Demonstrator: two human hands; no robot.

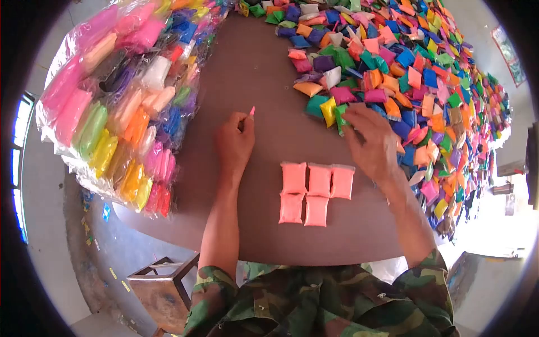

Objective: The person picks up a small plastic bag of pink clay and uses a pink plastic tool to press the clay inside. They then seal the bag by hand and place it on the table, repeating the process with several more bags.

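Observation:
My left hand [236, 137] is closed over the brown table [252, 73], its fingers pinched on a small pink packet [252, 111] whose tip sticks out. At the edge of the big packet pile, my right hand [370, 137] has thumb and fingers around a green packet [341, 119]; contact is hard to make out. A yellow packet [328, 111] lies just left of it. Between my forearms, several salmon-pink packets [293, 178] lie flat in two rows, three in the upper row and two in the lower.
A large heap of small multicoloured packets [387, 62] covers the right side of the table. Clear bags of longer coloured packs [120, 112] are stacked along the left side. A wooden stool [163, 292] stands on the floor at lower left.

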